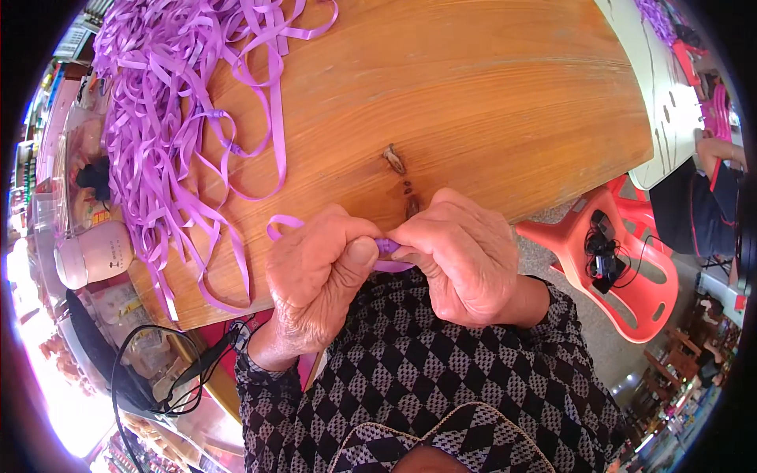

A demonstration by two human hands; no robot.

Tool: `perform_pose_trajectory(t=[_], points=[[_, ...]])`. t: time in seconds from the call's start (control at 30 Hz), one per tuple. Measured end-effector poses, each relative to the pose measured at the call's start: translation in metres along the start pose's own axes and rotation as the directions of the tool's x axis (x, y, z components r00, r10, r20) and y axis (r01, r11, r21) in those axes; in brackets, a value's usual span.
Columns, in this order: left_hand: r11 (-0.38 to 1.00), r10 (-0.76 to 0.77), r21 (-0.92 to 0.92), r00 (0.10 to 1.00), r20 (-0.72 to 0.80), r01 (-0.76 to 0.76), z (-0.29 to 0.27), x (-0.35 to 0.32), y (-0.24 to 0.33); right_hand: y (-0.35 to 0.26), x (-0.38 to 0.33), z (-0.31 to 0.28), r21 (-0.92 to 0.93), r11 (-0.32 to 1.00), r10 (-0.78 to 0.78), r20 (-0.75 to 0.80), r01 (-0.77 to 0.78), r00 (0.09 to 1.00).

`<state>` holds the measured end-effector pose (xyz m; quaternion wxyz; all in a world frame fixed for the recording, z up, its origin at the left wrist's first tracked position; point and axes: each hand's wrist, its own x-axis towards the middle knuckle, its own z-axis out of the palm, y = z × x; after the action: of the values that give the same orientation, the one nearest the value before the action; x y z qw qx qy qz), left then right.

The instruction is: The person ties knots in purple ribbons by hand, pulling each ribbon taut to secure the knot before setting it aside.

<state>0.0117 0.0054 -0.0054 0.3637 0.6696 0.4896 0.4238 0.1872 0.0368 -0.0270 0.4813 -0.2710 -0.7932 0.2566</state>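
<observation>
Close to my body, over the table's near edge, both hands meet at a small purple clasp on a purple ribbon strap. My left hand pinches the clasp's left side between thumb and forefinger. From the other side, my right hand grips its right end with the fingers curled in. A loop of the strap shows past the left hand, and another bit hangs below the clasp. At the left of the table lies a large tangled heap of purple ribbon straps, some with similar purple clasps.
The wooden table has dark knots near my hands. A pale jar stands left of the heap, above black cables. To the right, a red plastic chair carries a black corded device. Another person's arm shows far right.
</observation>
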Motion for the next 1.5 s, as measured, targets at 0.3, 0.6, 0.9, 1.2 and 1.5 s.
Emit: perform_pose_trajectory(t=[0.3,0.6,0.9,1.2,1.5], points=[[0.993,-0.118,-0.023,0.993,0.028,0.119,-0.005,-0.005,0.003,-0.002,-0.001,0.003,0.083,0.993,0.079,0.0,-0.078,0.997],[0.997,-0.071,-0.026,0.997,0.02,0.072,-0.001,-0.004,0.0,-0.001,-0.004,0.003,0.058,0.994,0.087,0.02,-0.088,0.996],[0.951,0.224,0.214,0.974,0.031,-0.225,0.006,-0.002,-0.007,0.002,-0.006,0.001,0.014,1.0,0.013,0.071,-0.014,0.997],[0.986,0.13,0.124,0.982,-0.136,-0.113,0.023,-0.001,-0.008,0.008,-0.004,0.003,-0.068,0.997,-0.047,-0.004,0.047,0.999],[0.736,-0.495,-0.428,0.848,0.189,0.524,-0.005,0.006,0.005,0.01,0.007,-0.009,0.098,0.984,0.141,0.105,-0.152,0.984]])
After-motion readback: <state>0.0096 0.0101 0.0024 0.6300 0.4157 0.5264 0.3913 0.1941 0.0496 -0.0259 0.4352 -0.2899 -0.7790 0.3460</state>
